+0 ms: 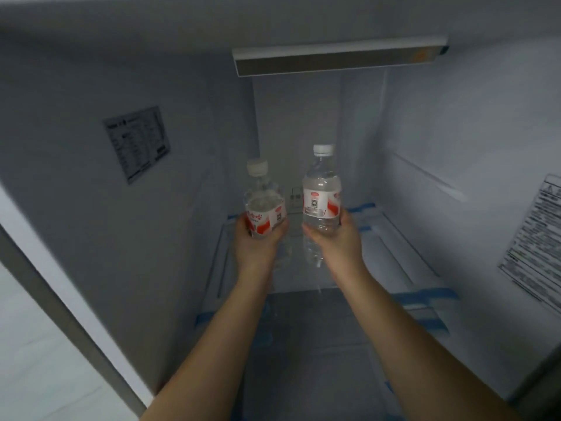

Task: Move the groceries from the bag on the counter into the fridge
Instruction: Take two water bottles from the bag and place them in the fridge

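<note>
Each grip, left hand (258, 238) and right hand (335, 235), clasps one water bottle (321, 189); placing step: lower both onto the fridge shelf (394, 253) beneath, then release.

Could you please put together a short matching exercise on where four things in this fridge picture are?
Things:
1. Bottle in the left hand
2. Bottle in the right hand
3. Dark sticker
4. Light bar

Places:
A. On the fridge's left wall
B. Overhead, at the top of the fridge
C. Held higher, cap nearer the top of the picture
D. Held lower, nearer the left wall

Pairs: 1-D, 2-C, 3-A, 4-B
</note>
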The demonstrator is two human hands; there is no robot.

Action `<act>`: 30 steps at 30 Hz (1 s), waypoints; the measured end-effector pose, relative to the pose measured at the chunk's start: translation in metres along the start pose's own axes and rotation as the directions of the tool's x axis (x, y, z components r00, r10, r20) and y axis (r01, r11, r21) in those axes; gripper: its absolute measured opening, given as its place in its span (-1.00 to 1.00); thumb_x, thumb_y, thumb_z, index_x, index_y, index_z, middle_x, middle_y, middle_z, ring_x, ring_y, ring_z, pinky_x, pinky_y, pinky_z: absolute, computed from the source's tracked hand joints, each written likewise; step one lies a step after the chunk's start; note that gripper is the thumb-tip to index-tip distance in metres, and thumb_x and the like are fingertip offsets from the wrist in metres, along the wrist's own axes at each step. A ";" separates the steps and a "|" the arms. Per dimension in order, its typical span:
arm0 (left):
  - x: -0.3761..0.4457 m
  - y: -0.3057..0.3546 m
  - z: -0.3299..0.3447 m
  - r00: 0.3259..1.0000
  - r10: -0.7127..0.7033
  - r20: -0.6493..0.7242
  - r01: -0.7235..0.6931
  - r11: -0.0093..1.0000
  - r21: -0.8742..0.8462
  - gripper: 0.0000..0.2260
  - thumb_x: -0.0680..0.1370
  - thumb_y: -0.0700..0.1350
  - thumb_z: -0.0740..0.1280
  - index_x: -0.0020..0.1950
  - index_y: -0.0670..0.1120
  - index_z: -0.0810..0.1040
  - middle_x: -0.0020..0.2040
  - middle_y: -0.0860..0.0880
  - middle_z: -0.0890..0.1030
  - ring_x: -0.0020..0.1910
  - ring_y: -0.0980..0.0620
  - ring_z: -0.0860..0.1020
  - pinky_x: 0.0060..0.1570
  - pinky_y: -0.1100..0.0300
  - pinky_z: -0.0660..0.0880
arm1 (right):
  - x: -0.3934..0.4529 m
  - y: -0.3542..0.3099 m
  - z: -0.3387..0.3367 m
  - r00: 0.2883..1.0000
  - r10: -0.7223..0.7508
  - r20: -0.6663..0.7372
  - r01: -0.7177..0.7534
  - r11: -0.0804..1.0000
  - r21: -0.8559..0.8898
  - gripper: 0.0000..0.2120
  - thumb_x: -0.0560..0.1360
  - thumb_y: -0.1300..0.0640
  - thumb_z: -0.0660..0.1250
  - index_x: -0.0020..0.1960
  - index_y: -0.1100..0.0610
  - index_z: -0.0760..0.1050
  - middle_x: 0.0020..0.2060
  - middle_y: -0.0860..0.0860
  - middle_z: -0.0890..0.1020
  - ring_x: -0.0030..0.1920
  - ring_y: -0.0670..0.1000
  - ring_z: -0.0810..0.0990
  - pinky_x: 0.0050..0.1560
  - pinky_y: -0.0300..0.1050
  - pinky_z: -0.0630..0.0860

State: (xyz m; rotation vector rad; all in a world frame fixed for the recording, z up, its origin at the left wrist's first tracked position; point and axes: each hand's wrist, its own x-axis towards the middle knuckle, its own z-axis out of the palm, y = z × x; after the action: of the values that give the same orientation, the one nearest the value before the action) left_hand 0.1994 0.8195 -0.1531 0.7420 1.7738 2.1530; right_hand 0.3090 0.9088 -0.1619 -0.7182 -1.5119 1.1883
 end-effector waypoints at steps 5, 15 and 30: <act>0.016 -0.008 0.010 1.000 0.022 0.000 -0.022 0.998 -0.063 -0.55 0.33 -0.17 0.57 0.17 -0.02 0.53 0.04 0.02 0.68 -0.02 0.10 0.66 0.01 0.10 0.61 | 0.023 0.024 0.004 1.000 0.008 0.021 -0.006 0.997 -0.075 -0.49 0.31 0.05 0.55 0.22 0.04 0.50 0.06 -0.02 0.66 0.05 -0.07 0.64 0.09 0.07 0.59; 0.041 -0.024 0.043 0.973 0.222 0.068 -0.227 0.971 0.075 -0.62 0.48 -0.17 0.46 0.06 0.23 0.38 0.01 0.22 0.54 -0.05 0.42 0.54 -0.05 0.47 0.47 | 0.053 0.036 0.003 0.975 0.007 0.224 0.015 0.995 -0.096 -0.46 0.46 0.18 0.44 0.32 -0.01 0.27 0.18 -0.04 0.54 0.13 -0.14 0.53 0.12 -0.30 0.44; 0.077 -0.035 0.056 0.959 0.134 0.248 -0.165 0.980 0.111 -0.60 0.51 -0.04 0.44 0.29 -0.04 0.41 0.16 0.00 0.59 0.10 0.11 0.60 0.09 0.16 0.56 | 0.078 0.026 -0.001 0.905 0.153 0.398 -0.091 0.981 -0.170 -0.37 0.46 0.03 0.44 0.44 0.00 0.23 0.26 -0.08 0.52 0.26 -0.07 0.49 0.30 -0.04 0.42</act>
State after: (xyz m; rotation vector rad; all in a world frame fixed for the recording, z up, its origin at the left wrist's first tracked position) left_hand 0.1608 0.9128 -0.1625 1.1513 1.7924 1.9499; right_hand 0.2846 0.9872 -0.1581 -0.6978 -1.9437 1.3946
